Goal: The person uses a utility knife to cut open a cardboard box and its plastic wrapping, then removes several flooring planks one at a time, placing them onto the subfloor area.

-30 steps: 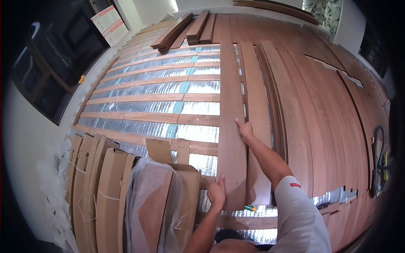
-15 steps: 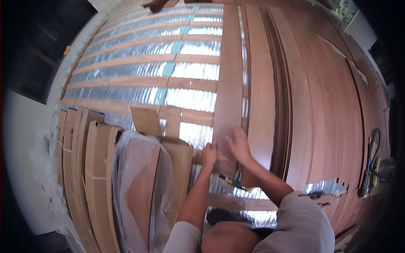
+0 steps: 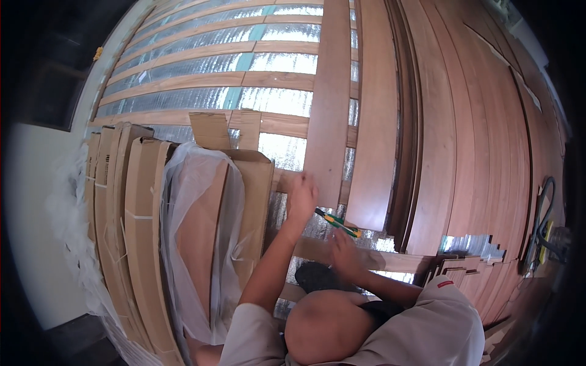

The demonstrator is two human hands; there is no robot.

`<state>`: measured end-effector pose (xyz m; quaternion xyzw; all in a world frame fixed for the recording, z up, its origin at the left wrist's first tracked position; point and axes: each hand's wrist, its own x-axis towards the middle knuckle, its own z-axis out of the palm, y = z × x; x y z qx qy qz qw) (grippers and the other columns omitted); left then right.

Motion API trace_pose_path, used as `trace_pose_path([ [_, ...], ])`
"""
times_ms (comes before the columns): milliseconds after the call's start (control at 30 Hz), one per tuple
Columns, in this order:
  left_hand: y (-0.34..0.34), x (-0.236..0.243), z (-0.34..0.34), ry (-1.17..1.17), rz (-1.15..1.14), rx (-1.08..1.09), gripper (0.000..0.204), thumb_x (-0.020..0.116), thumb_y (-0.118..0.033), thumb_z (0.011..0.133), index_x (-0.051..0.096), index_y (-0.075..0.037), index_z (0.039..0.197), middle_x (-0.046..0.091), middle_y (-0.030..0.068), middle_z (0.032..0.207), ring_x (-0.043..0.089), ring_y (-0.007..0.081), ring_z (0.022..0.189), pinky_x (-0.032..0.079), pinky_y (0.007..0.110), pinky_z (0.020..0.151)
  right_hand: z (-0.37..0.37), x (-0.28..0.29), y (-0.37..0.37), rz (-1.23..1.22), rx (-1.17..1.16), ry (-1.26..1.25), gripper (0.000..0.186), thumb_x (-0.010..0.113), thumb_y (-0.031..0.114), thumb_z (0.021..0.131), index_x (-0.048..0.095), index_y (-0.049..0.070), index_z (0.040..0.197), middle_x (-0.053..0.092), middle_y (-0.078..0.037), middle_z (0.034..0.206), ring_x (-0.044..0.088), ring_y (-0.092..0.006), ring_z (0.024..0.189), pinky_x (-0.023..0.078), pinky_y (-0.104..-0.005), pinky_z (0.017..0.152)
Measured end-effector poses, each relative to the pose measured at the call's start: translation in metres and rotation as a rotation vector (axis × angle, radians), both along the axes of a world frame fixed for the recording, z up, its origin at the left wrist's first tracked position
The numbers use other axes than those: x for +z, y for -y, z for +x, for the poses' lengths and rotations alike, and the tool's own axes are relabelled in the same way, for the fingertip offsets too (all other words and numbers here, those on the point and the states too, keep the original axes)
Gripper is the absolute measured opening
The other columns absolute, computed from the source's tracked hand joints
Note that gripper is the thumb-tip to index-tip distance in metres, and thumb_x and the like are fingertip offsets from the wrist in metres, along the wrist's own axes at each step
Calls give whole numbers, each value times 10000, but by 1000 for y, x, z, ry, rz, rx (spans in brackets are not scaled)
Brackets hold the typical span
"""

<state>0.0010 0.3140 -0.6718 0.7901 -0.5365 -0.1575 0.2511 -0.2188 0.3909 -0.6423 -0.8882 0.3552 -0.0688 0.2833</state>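
Head view, looking down: a long brown plank (image 3: 332, 110) runs away from the person, lying across wooden battens (image 3: 278, 81) that seem to bear it above silvery foil (image 3: 282, 104). The hands are apart. The left hand (image 3: 302, 198) is at the plank's near-left corner, perhaps to steady it; whether it grips cannot be told. The right hand (image 3: 345, 255) (blurred) is just below a green-and-yellow tool (image 3: 339, 224) near the plank's end; contact is unclear. Cardboard cartons (image 3: 143, 195) stand at left, probably leaving the battens reachable.
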Motion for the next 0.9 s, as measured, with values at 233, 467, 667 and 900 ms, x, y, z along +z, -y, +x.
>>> trace_pose_path([
  [233,-156,110,37,-120,10,-280,292,635,-59,825,637,-47,1117,621,154,1154,605,356,1028,502,451,893,-17,-48,12,-271,-30,-142,372,522,80,846,563,-40,1195,542,-226,1239,544,-373,1082,463,-465,922],
  [467,-347,141,124,505,217,-118,510,704,-166,777,603,-137,1277,445,238,1418,454,416,1279,376,531,1050,-33,-61,16,-191,125,-258,606,711,177,751,482,-50,1264,520,-256,1188,498,-422,1084,482,-486,873],
  [667,-396,111,142,431,439,244,730,734,-332,788,442,-218,1447,309,217,1522,363,384,1356,308,515,1094,-44,-15,14,130,20,-260,515,725,248,788,495,-34,1153,524,-259,1110,527,-442,1018,490,-509,849],
  [900,-428,146,186,532,447,447,699,683,-369,841,411,-204,1463,356,166,1511,442,359,1290,381,486,1028,-71,-30,10,38,334,-188,389,597,60,808,514,14,1185,535,-227,1113,546,-416,998,508,-476,780],
])
